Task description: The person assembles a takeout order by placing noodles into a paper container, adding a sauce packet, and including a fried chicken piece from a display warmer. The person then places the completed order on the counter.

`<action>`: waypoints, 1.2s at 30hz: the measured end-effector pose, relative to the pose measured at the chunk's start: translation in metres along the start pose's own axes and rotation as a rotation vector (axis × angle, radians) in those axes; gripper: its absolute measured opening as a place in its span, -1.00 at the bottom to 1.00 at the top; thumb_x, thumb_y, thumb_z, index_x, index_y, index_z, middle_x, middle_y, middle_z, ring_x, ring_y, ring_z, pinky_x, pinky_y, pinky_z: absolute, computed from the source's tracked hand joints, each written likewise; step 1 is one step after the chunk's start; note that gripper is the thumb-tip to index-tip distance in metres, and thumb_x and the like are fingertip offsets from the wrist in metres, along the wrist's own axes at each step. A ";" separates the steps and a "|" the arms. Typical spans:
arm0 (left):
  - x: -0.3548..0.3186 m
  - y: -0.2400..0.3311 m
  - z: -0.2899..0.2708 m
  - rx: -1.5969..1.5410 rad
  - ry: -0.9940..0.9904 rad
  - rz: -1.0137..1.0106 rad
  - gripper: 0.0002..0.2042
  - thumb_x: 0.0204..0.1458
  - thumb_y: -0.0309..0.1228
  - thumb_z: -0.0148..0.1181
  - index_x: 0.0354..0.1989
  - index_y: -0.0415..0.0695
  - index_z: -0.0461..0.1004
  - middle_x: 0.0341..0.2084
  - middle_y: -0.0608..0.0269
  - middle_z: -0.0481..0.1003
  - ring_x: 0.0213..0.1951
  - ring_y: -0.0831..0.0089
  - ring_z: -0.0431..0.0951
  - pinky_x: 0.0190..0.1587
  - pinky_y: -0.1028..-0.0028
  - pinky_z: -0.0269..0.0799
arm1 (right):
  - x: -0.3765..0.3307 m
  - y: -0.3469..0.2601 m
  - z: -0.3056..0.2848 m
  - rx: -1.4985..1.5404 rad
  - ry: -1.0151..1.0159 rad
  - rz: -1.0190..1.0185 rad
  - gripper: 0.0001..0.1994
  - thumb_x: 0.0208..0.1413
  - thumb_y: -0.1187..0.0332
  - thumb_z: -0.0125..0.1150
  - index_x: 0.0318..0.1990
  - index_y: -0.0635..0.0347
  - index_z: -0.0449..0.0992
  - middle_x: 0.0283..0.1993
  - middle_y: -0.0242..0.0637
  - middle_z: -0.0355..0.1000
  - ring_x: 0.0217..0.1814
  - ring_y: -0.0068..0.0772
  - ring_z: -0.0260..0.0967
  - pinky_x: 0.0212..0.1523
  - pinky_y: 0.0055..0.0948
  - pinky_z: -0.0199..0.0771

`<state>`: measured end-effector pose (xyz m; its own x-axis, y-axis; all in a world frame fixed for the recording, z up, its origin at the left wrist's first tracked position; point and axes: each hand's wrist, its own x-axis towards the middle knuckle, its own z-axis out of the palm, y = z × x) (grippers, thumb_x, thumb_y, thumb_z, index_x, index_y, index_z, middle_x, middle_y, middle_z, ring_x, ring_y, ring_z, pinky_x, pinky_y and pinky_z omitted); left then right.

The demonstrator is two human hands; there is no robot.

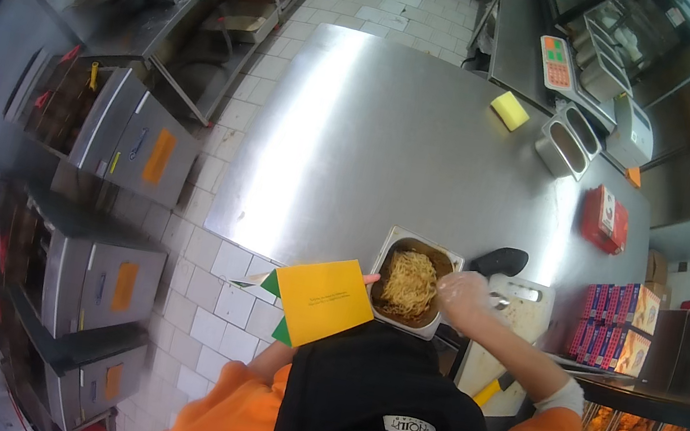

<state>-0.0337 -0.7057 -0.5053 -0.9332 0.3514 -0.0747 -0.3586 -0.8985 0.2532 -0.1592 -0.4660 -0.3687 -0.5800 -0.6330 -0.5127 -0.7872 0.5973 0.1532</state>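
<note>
My left hand (371, 278) is mostly hidden behind an open yellow-and-green carton (323, 301); one fingertip shows at its edge, and the hand grips the carton beside the pan. A rectangular metal pan (432, 329) stands at the table's near edge, with a heap of cooked noodles (410, 283) inside. My right hand (461, 299), in a clear glove, is at the pan's right rim with its fingers curled at the noodles. Shiny metal (498, 301) shows beside that hand; whether the hand holds it is unclear.
Right of the pan are a black curved object (499, 260), a white cutting board (529, 312) and a yellow-handled tool (493, 390). Stacked boxes (616, 327), a red package (605, 219), metal containers (567, 148) and a yellow sponge (509, 112) stand farther off. Fryers (104, 266) line the left.
</note>
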 end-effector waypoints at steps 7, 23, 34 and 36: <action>0.009 0.003 0.017 -0.016 -0.020 -0.038 -0.54 0.24 -0.21 -0.11 0.19 -0.30 0.19 -0.19 0.13 0.42 -0.24 0.46 0.44 -0.03 0.51 0.37 | 0.008 0.014 -0.008 0.134 -0.071 -0.117 -0.86 -0.16 0.30 0.16 -0.46 0.01 0.63 -0.46 -0.26 0.54 -0.41 -0.30 0.53 -0.54 -0.31 0.46; 0.012 0.003 0.023 -0.094 -0.013 -0.079 -0.51 0.24 -0.16 -0.14 0.17 -0.32 0.21 -0.19 0.15 0.41 -0.24 0.49 0.42 -0.07 0.55 0.36 | 0.007 0.009 0.013 0.534 0.208 0.114 -0.77 -0.08 0.20 0.09 -0.29 0.00 0.59 -0.43 -0.19 0.51 -0.29 -0.22 0.51 -0.31 -0.31 0.49; 0.008 0.010 0.025 -0.140 -0.003 -0.109 -0.50 0.24 -0.12 -0.16 0.16 -0.33 0.22 -0.19 0.16 0.40 -0.24 0.51 0.41 -0.09 0.58 0.36 | 0.004 0.026 -0.019 0.275 0.016 0.067 -0.85 -0.24 0.26 0.16 -0.47 0.03 0.57 -0.49 -0.25 0.50 -0.41 -0.25 0.50 -0.46 -0.30 0.46; 0.007 0.010 0.025 -0.152 0.001 -0.110 -0.49 0.24 -0.12 -0.16 0.16 -0.33 0.23 -0.20 0.17 0.40 -0.24 0.51 0.41 -0.10 0.58 0.35 | -0.003 0.021 -0.035 0.250 0.063 0.041 -0.81 -0.26 0.26 0.17 -0.42 0.03 0.57 -0.47 -0.25 0.50 -0.39 -0.22 0.50 -0.42 -0.30 0.48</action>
<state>-0.0434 -0.7053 -0.4788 -0.8882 0.4497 -0.0945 -0.4577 -0.8841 0.0947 -0.1814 -0.4689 -0.3343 -0.6286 -0.6303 -0.4556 -0.6911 0.7214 -0.0446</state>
